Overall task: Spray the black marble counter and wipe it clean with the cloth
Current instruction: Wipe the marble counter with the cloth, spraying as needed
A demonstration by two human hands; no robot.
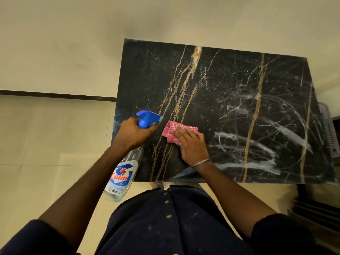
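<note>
My left hand (132, 133), fingers curled round the spray bottle (125, 173) neck, my right hand (191, 144), fingers flat on the pink cloth (170, 130), black marble surface (211, 80) streaked white on the right

- On the spray bottle (127, 162) in your left hand (132, 134), you can read the brand "Colin" in red letters with a white outline, across the blue and white label (120, 176).
- Below it, near the bottle's base, the small print is too blurred to read.
</note>
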